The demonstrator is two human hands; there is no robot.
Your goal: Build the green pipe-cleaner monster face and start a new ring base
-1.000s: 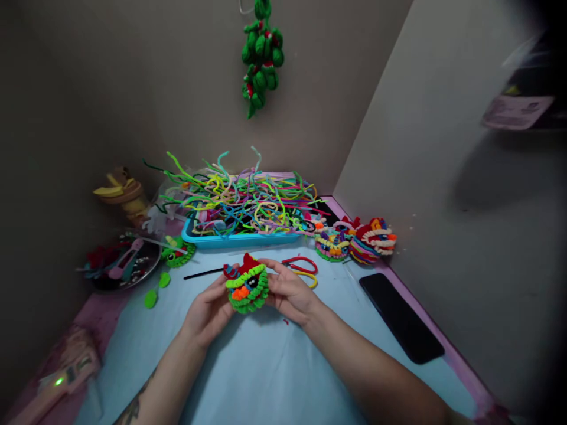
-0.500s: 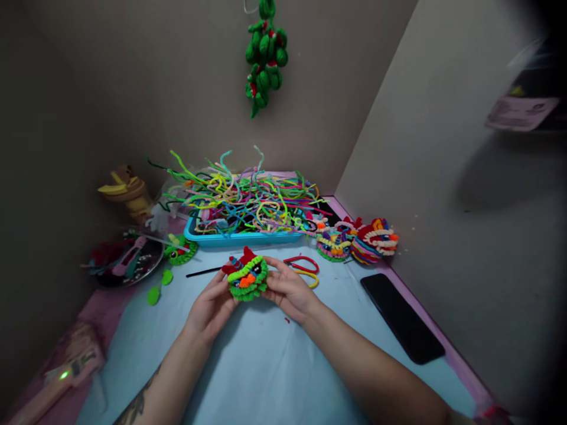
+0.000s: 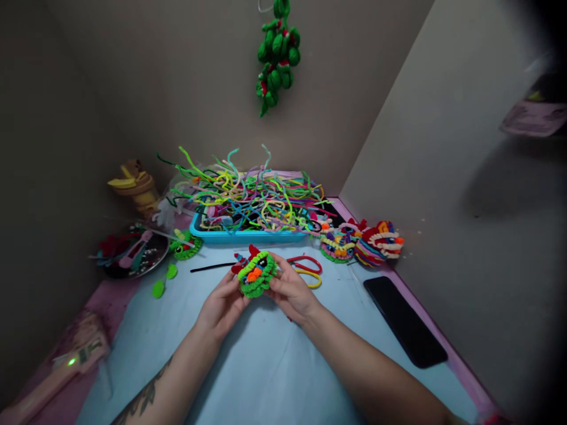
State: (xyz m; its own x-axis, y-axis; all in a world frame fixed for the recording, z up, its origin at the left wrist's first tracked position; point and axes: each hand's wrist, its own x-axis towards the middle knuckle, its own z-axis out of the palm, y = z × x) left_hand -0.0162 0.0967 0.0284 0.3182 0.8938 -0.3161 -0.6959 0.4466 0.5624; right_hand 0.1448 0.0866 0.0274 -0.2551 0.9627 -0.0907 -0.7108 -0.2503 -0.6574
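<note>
The left hand (image 3: 224, 304) and right hand (image 3: 295, 289) each grip one side of the green toy (image 3: 257, 276) over the middle of the cloth (image 3: 274, 378), probably to steady it with its face uncovered. The tray (image 3: 248, 237) bounds the far side; the phone (image 3: 405, 321) lies along the right edge, the pink tool (image 3: 53, 381) at the left, with forearm room between.

Black phone (image 3: 404, 321) lying flat, green cluster (image 3: 278, 59) hanging high; yellow-brown object (image 3: 144, 195)

Left hand (image 3: 221, 304) and right hand (image 3: 296, 293) face each other, fingers (image 3: 283, 287) curled inward.
</note>
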